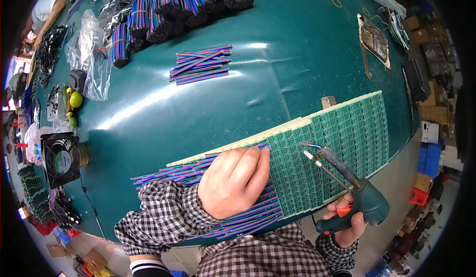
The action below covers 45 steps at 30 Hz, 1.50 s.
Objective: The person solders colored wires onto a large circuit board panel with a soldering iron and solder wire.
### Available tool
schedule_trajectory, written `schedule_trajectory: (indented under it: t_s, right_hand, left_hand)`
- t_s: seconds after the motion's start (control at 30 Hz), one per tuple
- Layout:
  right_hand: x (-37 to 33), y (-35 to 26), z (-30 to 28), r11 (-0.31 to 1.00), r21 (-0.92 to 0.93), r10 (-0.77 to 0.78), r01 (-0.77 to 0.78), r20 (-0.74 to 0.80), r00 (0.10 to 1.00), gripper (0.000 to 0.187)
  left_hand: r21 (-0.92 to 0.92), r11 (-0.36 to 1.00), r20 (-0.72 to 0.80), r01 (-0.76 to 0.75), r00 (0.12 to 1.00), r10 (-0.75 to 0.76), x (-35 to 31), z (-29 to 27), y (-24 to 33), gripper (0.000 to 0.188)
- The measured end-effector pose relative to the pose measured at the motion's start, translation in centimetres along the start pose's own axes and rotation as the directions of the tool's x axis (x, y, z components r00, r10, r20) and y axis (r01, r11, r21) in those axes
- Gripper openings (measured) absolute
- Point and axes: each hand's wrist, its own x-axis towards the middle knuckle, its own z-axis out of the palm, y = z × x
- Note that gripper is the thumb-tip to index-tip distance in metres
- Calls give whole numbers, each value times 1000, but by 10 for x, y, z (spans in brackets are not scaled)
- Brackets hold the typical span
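Note:
A green circuit board panel point(332, 153), covered with rows of small boards, lies in front of me on the table. Flat multicoloured ribbon wires point(253, 207) run leftward from its left part, side by side. My left hand point(235, 180) is closed in a pinch on a ribbon wire at the panel's upper left; the fingertips partly hide it. In my right hand point(349, 220) is a dark green soldering gun point(367, 202) with a red trigger. Its tip and a white-ended feed tube point up and left over the panel, and I cannot tell whether the tip touches it.
Loose ribbon wires point(201, 64) lie mid-table, with tied wire bundles point(166, 4) behind. A small black fan point(60, 159) stands at left near clear plastic bags point(91, 54). A soiled tray point(374, 41) sits far right. Another person's arm point(47, 26) shows far left.

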Motion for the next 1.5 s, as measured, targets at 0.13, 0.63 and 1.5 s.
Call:
schedule_trajectory:
  t_s: [0.13, 0.63, 1.5]
  right_hand:
    - [-3, 1, -5, 999, -44, 22, -21, 19, 1000, 68]
    - [-8, -1, -5, 994, 29, 108, -109, 44, 993, 66]
    - [-10, 0, 2, 984, -173, 54, -36, 103, 993, 63]
  left_hand:
    - [-8, 1000, -10, 4, 1000, -4, -1, 1, 0, 38]
    - [-11, 1000, -54, 6, 999, -7, -1, 3, 0, 36]
    - [-67, 998, -38, 1, 999, -4, 2, 1, -4, 39]
